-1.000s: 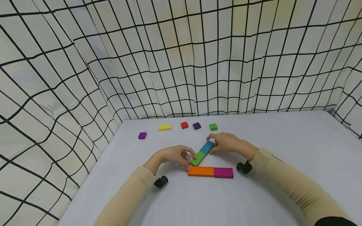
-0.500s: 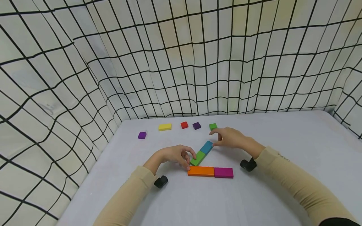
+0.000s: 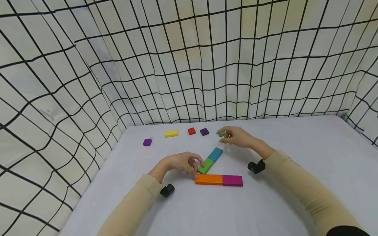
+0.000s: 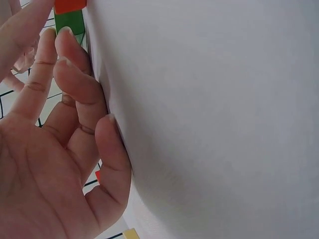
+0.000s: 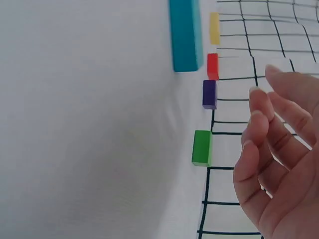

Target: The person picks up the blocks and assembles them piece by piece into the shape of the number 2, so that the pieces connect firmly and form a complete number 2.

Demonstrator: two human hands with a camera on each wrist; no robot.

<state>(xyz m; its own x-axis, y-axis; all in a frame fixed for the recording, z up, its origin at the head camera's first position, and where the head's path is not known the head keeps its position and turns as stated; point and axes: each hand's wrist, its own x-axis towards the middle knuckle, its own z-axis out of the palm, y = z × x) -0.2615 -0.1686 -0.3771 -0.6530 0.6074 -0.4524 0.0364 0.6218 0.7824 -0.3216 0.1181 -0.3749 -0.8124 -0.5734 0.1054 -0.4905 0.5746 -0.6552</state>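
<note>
My left hand (image 3: 180,162) rests by two rows of blocks, thumb at the left end of the orange block (image 3: 209,179) and index fingertip on the longer green block (image 3: 206,166). Its other fingers are loosely bent over the table. Beyond that green block, end to end with it, lies a blue block (image 3: 215,153), slanting up to the right. A magenta block (image 3: 232,180) adjoins the orange one. My right hand (image 3: 238,137) hovers over the small green block (image 5: 202,148), thumb and index finger apart around it in the head view; nothing is held.
Along the back of the white table (image 3: 283,144) lie a yellow block (image 3: 171,133), a red block (image 3: 191,131) and a dark purple block (image 3: 204,131). A brighter purple block (image 3: 147,142) is farther left. Black netting (image 3: 189,65) rises behind the table and along its sides.
My right hand has let go of the blue block's far end and moved up and away to the small green block at the back. The left hand stays in place.
</note>
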